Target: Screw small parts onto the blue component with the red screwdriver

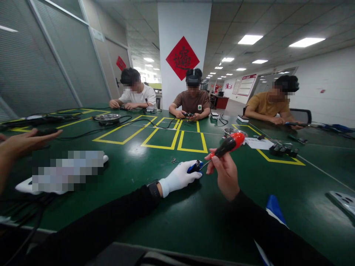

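Observation:
My left hand, in a white glove with blue on the finger side, is closed around a small dark part with a shiny metal cylinder on top. Most of that part is hidden by the glove, so its kind is unclear. My bare right hand grips a screwdriver with a red and black handle, tilted so its shaft points down and left. The tip meets the left hand's fingers near the dark part; exact contact cannot be made out. A few tiny metal pieces, possibly screws, lie just beyond the left hand.
Yellow tape frames mark the green table. Metal bowls, black parts, paper and cables lie around. A blue-and-white glove-like item is by my right forearm. Another person's hand reaches in left; several people sit opposite.

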The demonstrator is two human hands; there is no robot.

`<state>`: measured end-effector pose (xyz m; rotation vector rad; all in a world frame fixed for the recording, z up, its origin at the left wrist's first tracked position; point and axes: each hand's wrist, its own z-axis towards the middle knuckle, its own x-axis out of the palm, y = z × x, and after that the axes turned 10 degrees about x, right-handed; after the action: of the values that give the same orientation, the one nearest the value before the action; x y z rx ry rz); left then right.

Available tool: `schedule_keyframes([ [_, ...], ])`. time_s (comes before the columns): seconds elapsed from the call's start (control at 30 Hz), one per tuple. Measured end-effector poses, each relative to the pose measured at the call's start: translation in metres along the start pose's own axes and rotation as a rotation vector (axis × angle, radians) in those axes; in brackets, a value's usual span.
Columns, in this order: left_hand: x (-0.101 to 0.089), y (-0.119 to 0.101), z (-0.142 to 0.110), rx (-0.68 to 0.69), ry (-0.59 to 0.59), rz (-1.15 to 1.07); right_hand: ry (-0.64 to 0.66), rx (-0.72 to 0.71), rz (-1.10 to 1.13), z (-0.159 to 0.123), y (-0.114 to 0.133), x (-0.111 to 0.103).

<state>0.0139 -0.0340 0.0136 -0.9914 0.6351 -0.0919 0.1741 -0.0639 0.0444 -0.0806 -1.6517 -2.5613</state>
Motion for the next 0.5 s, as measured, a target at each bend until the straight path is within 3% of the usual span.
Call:
schedule_keyframes([
  [0.2, -0.0004, 0.0001, 0.0, -0.013, -0.016, 0.027, -0.03, -0.022, -0.085, -0.0007, -0.0024, -0.0022],
  [0.5, -0.0012, 0.005, -0.0004, -0.044, 0.029, 0.006, -0.069, -0.042, 0.038, 0.0004, -0.0002, 0.0001],
])
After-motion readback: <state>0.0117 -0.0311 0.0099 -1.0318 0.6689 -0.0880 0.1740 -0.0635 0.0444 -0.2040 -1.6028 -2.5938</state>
